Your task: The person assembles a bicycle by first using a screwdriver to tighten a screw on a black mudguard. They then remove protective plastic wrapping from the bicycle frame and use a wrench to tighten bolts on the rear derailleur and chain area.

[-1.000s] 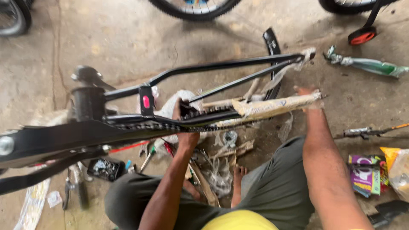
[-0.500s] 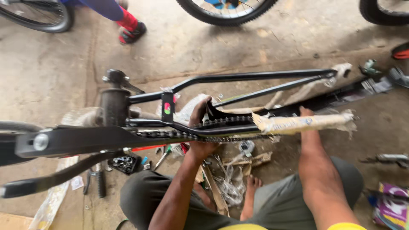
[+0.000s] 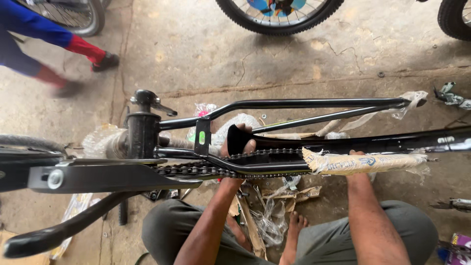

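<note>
A black bicycle frame (image 3: 314, 104) lies across in front of me above my lap. My left hand (image 3: 237, 147) grips the black chain guard (image 3: 274, 158) where the chain (image 3: 196, 170) runs along the lower stay. My right hand (image 3: 356, 156) holds the stay wrapped in brown paper (image 3: 363, 163) from behind, with only its fingertips showing over the top. The bottom bracket shell (image 3: 142, 132) and a black crank arm (image 3: 64, 230) are to the left.
Torn paper and plastic wrapping (image 3: 267, 221) litter the concrete floor by my bare foot (image 3: 295, 228). Bicycle wheels (image 3: 279, 17) stand at the top edge. Another person in blue and red clothes (image 3: 44, 39) walks at top left. Small parts (image 3: 449, 95) lie at right.
The other person has walked further left. The view has shifted, so the frame sits lower and more to the right. Both my hands keep their hold on the frame.
</note>
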